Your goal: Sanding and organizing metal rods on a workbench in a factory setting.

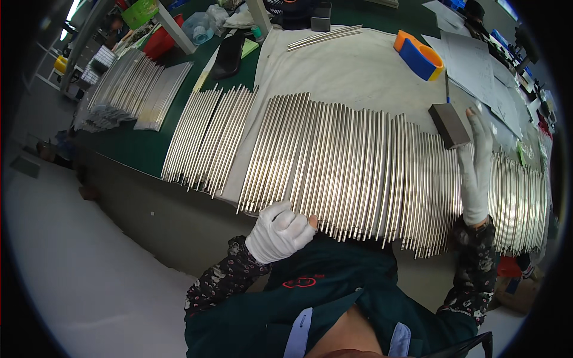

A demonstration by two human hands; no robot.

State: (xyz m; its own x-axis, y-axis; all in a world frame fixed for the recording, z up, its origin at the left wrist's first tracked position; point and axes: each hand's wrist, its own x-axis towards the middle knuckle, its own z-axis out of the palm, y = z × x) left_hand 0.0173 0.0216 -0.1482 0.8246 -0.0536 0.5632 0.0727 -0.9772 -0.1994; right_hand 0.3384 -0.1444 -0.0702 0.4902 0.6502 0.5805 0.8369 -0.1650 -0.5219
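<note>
Currently my left hand (279, 231) rests curled on the near ends of the metal rods (358, 167), frame centre; right hand (476, 167) pinches a grey block (449, 125). Advise flat, even strokes along rods.

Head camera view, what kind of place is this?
Probably a factory workbench: long rows of polished metal rods on a white cloth, more rods on the green table, white-gloved right hand holding a grey sanding block.
</note>
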